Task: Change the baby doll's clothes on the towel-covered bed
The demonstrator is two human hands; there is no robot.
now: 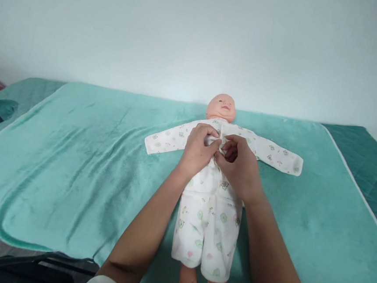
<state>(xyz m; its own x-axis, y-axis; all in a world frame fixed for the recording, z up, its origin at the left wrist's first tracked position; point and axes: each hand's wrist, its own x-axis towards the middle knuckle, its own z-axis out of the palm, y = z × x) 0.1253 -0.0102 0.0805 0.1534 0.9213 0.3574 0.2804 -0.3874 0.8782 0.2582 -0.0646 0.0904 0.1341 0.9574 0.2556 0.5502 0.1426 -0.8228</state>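
Observation:
A baby doll [222, 107] lies on its back, head toward the wall, dressed in a white printed top [172, 138] and matching trousers [222, 232]. The sleeves stretch out to both sides, and bare doll feet show below the trouser legs. On the chest, my left hand [201, 145] pinches the front edge of the top with thumb and forefinger. My right hand [239, 161] is pinched on the same front opening, close beside the left fingertips. Any fastener between the fingers is too small or too covered to make out.
A turquoise blanket [75, 158] with soft wrinkles lies under the doll, over a darker green cover [367, 174] that shows at the right. A pale wall [190, 40] rises behind. Near the lower left, a black bar [33, 258] runs below the blanket's front edge.

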